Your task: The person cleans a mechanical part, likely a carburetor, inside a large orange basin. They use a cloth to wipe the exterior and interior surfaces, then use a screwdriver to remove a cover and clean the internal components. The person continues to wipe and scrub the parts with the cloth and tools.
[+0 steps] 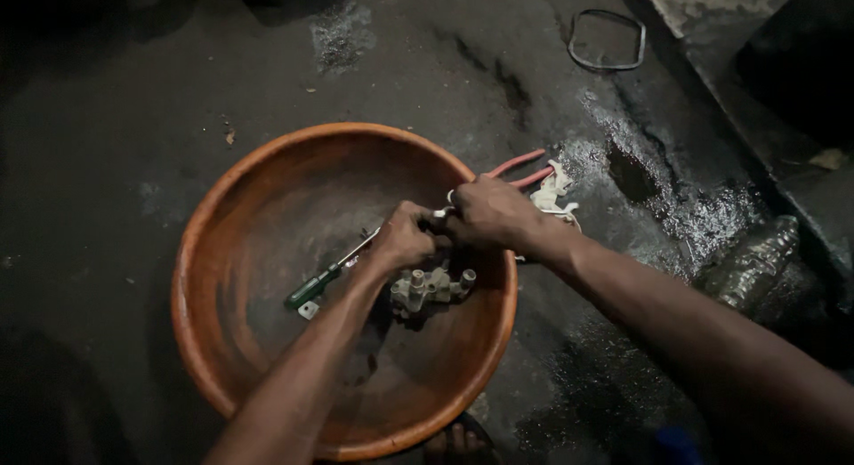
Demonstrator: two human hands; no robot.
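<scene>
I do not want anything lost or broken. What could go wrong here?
The left hand and right hand grip something small over the orange basin; it might slip. The green-handled screwdriver could get knocked about. The wet floor looks slippery near the toes.

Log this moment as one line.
left hand over metal part | right hand closed beside it | screwdriver in orange basin
</scene>
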